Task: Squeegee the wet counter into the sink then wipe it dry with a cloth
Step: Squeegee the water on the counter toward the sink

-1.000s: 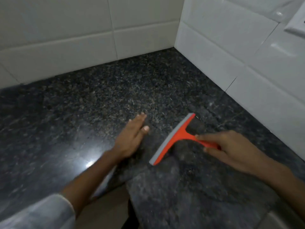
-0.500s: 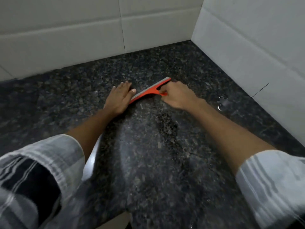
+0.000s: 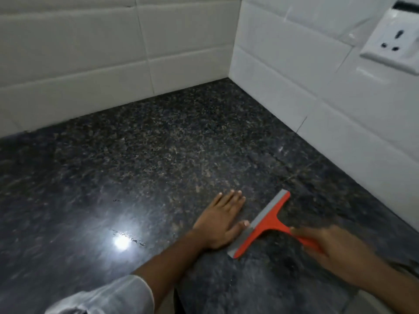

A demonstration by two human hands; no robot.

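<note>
The right hand (image 3: 335, 252), blurred at about 4 o'clock in the view, has its fingers curled around the handle of the orange squeegee (image 3: 263, 223), whose grey blade lies on the dark granite counter (image 3: 170, 155) running from roughly 1 o'clock down to 7 o'clock. The left hand (image 3: 223, 219) lies flat on the stone just beside the blade, fingers straight and close together, gripping nothing; its thumb tip looks to touch the blade edge, though blur makes that uncertain.

The step in hand appears to be a squeegee pass, 1 of several the counter will likely need. To do it well, I would keep the whole blade edge pressed evenly on the stone, tilt the handle slightly toward the pull, and draw in 1 steady stroke so no streak is left at either end. The flat left hand would be better clear of the blade's path.

No sink, cloth or other container is in view, so which way the water must go cannot be told. A white wall socket (image 3: 394, 39) sits at 2 o'clock on the tiled wall (image 3: 294, 64); splashing that way seems worth avoiding
</note>
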